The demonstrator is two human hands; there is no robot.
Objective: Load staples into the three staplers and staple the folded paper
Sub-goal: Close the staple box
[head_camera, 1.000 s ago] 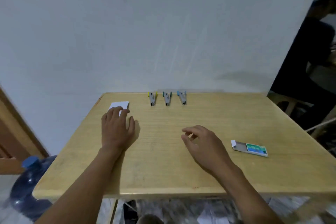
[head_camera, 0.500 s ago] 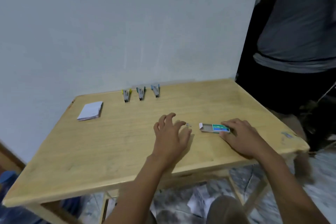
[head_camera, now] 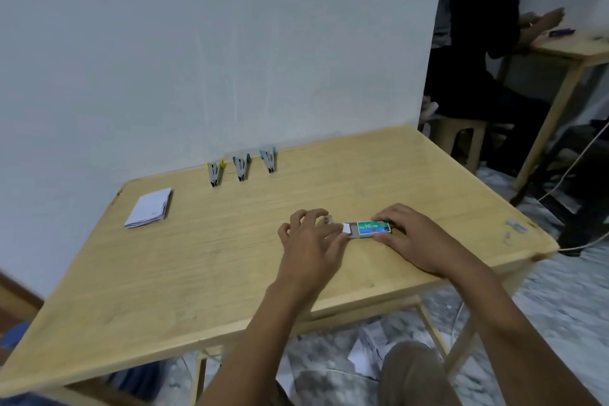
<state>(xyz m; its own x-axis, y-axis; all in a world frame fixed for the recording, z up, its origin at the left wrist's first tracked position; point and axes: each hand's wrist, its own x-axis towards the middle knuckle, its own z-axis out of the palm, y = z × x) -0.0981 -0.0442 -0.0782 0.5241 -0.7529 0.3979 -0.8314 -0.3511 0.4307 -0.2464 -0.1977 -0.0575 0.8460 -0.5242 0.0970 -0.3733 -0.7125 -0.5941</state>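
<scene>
Left hand [head_camera: 309, 241] has reached the staple box [head_camera: 370, 228] the right hand [head_camera: 415, 237] grips.

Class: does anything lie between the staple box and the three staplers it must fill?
Nothing visible blocks it. Bare table runs from the box, pinched by the right hand, to the staplers by the wall. The left hand sits at the box's open end; the paper lies far left.
</scene>
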